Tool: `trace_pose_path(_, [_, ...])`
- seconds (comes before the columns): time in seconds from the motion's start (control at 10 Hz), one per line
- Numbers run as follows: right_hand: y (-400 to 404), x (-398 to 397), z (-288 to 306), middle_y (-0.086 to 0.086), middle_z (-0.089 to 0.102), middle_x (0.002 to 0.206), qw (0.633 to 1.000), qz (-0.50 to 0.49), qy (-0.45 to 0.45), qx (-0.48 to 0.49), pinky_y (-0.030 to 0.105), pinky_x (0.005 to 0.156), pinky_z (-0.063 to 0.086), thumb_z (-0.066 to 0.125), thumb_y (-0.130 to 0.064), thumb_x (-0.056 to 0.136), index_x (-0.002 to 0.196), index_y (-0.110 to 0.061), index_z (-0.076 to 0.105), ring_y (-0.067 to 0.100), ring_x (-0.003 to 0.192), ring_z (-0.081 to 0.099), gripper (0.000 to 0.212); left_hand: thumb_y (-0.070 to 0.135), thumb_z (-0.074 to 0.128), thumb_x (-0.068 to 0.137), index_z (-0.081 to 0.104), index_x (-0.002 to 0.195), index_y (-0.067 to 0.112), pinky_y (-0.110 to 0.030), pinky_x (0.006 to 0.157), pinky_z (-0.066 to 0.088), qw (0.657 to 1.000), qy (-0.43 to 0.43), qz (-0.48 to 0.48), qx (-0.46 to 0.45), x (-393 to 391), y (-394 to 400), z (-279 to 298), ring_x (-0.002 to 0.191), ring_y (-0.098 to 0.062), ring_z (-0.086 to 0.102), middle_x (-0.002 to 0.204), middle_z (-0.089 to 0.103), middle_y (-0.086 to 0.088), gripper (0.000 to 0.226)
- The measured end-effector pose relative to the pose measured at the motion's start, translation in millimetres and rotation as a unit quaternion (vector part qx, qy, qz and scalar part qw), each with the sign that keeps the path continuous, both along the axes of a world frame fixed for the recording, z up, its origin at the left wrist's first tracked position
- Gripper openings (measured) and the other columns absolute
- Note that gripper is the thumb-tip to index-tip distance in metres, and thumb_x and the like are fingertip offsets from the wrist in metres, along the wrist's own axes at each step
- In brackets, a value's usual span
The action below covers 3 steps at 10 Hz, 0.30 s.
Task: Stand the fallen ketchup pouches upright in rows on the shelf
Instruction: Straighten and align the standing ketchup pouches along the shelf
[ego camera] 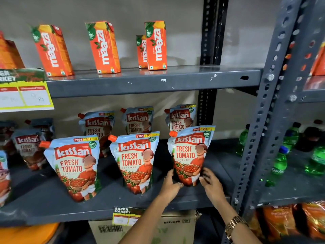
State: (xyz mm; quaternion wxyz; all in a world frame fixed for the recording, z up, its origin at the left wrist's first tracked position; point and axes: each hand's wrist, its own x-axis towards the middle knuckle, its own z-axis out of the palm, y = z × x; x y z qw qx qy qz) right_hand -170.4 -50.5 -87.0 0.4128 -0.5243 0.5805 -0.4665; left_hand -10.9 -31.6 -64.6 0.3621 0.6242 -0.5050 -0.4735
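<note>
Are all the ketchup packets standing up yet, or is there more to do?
Nearly all of them. On the middle shelf, two front pouches and three behind them stand upright in rows. The left hand and right hand are steadying the rightmost front pouch at its base. At the far left, the dim, blurred pouches may still need straightening.

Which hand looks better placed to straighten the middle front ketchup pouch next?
Probably the left hand: it sits nearer the middle front pouch. The right hand is beyond the rightmost pouch both are touching.
</note>
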Motion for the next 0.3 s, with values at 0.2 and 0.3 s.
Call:
trace_pose_path(0.2, [2.7, 1.1, 4.8, 0.017, 0.048, 0.137, 1.000, -0.013, -0.008, 0.010, 0.041, 0.106, 0.037, 0.054, -0.002, 0.089, 0.133, -0.004, 0.041, 0.028, 0.125, 0.045, 0.046, 0.006, 0.058, 0.085, 0.019, 0.147, 0.022, -0.035, 0.115, 0.025, 0.999, 0.016, -0.035, 0.017, 4.6, 3.0, 4.5, 0.143, -0.021, 0.024, 0.156, 0.025, -0.005, 0.075])
trace_pose_path(0.3, [13.1, 15.0, 11.4, 0.018, 0.047, 0.138, 0.999, -0.047, 0.022, -0.013, 0.045, 0.107, 0.037, 0.053, -0.009, 0.091, 0.134, -0.004, 0.039, 0.031, 0.127, 0.044, 0.046, 0.008, 0.060, 0.085, 0.015, 0.148, 0.022, -0.036, 0.115, 0.025, 0.999, 0.015, -0.035, 0.010, 6.3, 12.4, 5.6, 0.143, -0.021, 0.024, 0.157, 0.024, -0.004, 0.079])
